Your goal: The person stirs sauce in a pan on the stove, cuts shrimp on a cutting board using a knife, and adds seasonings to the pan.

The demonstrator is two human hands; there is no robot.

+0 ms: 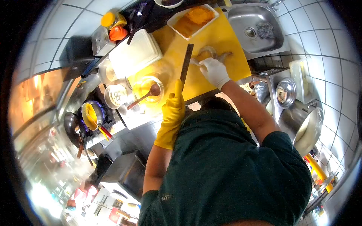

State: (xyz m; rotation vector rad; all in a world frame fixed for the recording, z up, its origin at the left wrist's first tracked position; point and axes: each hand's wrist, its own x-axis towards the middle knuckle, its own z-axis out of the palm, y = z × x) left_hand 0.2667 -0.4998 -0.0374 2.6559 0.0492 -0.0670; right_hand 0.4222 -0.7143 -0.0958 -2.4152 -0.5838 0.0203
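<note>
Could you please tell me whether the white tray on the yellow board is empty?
It is not empty: the white tray holds orange contents, heaped toward its right end.

Long, straight, dark-bladed knife (186, 63) points forward; small, curved, greyish shrimp-like pieces (209, 49) lie on the flat yellow board (234, 72)!

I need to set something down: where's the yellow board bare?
The yellow board is bare between the white tray and the sink, and near its front edge between the left hand's knife and the right hand. Crowded: beside the right hand, where shrimp lie; leftward, around the white container and clear bowl.
</note>
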